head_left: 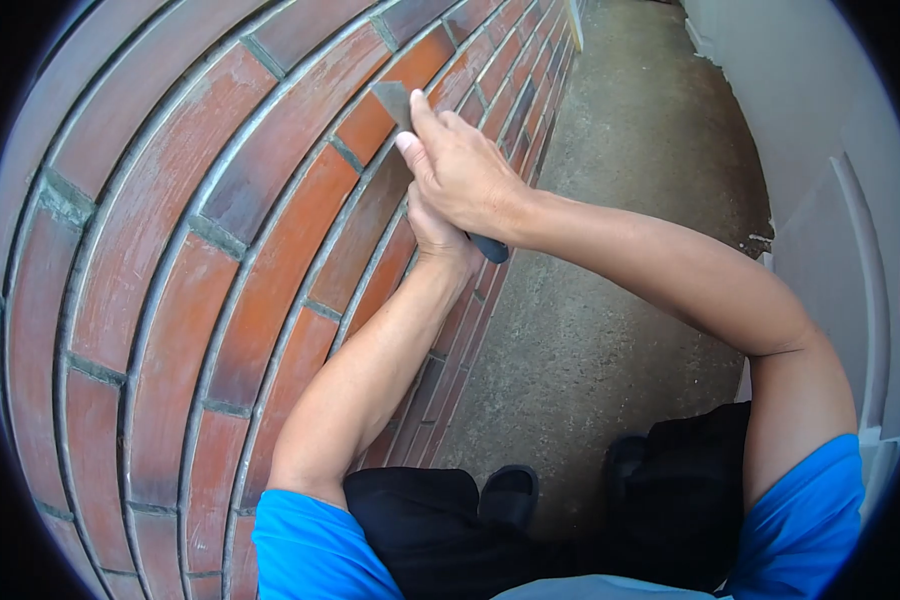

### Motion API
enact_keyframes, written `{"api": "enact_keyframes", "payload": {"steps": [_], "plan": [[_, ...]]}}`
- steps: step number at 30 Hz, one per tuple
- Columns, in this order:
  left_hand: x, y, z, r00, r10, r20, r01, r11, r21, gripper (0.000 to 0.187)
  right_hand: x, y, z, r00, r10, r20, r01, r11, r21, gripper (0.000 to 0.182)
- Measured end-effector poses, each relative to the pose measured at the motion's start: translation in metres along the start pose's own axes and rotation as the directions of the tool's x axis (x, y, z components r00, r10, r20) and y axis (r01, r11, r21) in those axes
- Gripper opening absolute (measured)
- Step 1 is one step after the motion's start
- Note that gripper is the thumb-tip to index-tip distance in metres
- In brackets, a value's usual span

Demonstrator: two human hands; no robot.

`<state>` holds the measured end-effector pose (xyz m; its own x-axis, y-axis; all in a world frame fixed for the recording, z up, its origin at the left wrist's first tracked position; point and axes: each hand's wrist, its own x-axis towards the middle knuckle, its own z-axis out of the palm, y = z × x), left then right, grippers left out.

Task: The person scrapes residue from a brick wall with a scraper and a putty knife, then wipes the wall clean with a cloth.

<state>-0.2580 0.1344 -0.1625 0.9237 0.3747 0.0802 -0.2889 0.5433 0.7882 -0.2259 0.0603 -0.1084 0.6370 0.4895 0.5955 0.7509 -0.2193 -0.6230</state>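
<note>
Since your scraper (391,102) looks to have its blade against the brick wall (300,240), well above the bottom edge, keep it at a low angle and press evenly so a corner doesn't gouge. Your right hand (467,170) seems mostly closed over the tool, index finger and thumb stretched toward the blade. Your left hand (436,228) is tucked underneath, touching it (fingers hidden, can't tell how curled).
</note>
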Motion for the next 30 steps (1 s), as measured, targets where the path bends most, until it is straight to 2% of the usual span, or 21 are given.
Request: {"api": "enact_keyframes", "payload": {"steps": [2, 3, 6, 7, 10, 11, 14, 15, 16, 18, 19, 22, 23, 25, 28, 30], "plan": [[0.009, 0.004, -0.006, 0.997, -0.043, -0.07, 0.048, 0.997, 0.064, 0.048, 0.013, 0.021, -0.009, 0.991, -0.018, -0.134, 0.036, 0.99, 0.136, 0.061], [0.014, 0.004, -0.007, 0.998, 0.024, -0.059, -0.019, 0.997, 0.072, 0.047, 0.012, 0.03, -0.01, 0.985, 0.042, -0.168, -0.004, 0.976, 0.219, 0.07], [0.017, 0.007, -0.005, 0.98, 0.198, 0.024, -0.197, 0.947, 0.254, 0.057, -0.004, 0.04, -0.004, 0.982, 0.106, -0.157, -0.056, 0.954, 0.294, 0.071], [0.012, 0.009, 0.001, 0.965, 0.253, 0.061, -0.259, 0.91, 0.323, 0.06, -0.004, 0.044, 0.0, 0.99, 0.111, -0.083, -0.064, 0.897, 0.437, 0.063], [0.013, 0.011, 0.003, 0.964, 0.264, -0.033, -0.255, 0.951, 0.174, 0.061, -0.01, 0.045, 0.018, 0.961, 0.26, -0.091, -0.16, 0.797, 0.582, 0.057], [0.007, 0.016, 0.002, 0.966, 0.253, 0.058, -0.259, 0.926, 0.276, 0.069, -0.01, 0.043, 0.016, 0.947, 0.318, -0.043, -0.23, 0.765, 0.602, 0.06], [0.002, 0.017, 0.01, 0.878, 0.428, 0.215, -0.478, 0.813, 0.333, 0.07, 0.013, 0.04, 0.019, 0.94, 0.304, -0.152, -0.115, 0.707, 0.698, 0.063], [0.006, 0.017, 0.006, 0.838, 0.481, 0.258, -0.546, 0.74, 0.393, 0.07, 0.02, 0.039, 0.014, 0.941, 0.25, -0.228, -0.025, 0.724, 0.689, 0.067], [0.005, 0.016, 0.008, 0.847, 0.487, 0.215, -0.532, 0.782, 0.326, 0.071, 0.032, 0.043, 0.014, 0.936, 0.156, -0.315, 0.098, 0.744, 0.661, 0.067], [0.002, 0.012, 0.017, 0.863, 0.488, 0.126, -0.504, 0.844, 0.184, 0.073, 0.041, 0.029, 0.004, 0.924, 0.058, -0.378, 0.171, 0.821, 0.544, 0.063], [0.001, 0.01, 0.015, 0.809, 0.513, 0.286, -0.573, 0.796, 0.194, 0.074, 0.043, 0.022, 0.004, 0.919, 0.0, -0.394, 0.222, 0.827, 0.517, 0.061], [-0.019, -0.015, 0.015, 0.932, 0.361, 0.027, -0.36, 0.917, 0.172, 0.078, 0.04, -0.001, 0.014, 0.895, -0.173, -0.411, 0.356, 0.831, 0.428, 0.054], [-0.023, -0.021, 0.014, 0.952, 0.289, -0.106, -0.268, 0.947, 0.175, 0.083, 0.038, -0.004, 0.021, 0.88, -0.222, -0.42, 0.387, 0.848, 0.361, 0.054], [-0.019, -0.017, -0.002, 0.985, 0.15, -0.088, -0.125, 0.963, 0.24, 0.084, 0.042, -0.001, 0.03, 0.859, -0.289, -0.423, 0.413, 0.88, 0.236, 0.056], [-0.01, -0.031, -0.028, 0.997, -0.023, -0.076, 0.043, 0.961, 0.272, 0.085, 0.072, 0.009, 0.028, 0.798, -0.228, -0.558, 0.453, 0.838, 0.305, 0.046], [-0.018, -0.041, -0.037, 0.985, -0.169, -0.024, 0.167, 0.926, 0.338, 0.085, 0.087, 0.028, 0.029, 0.796, -0.16, -0.584, 0.371, 0.891, 0.262, 0.048]]}}
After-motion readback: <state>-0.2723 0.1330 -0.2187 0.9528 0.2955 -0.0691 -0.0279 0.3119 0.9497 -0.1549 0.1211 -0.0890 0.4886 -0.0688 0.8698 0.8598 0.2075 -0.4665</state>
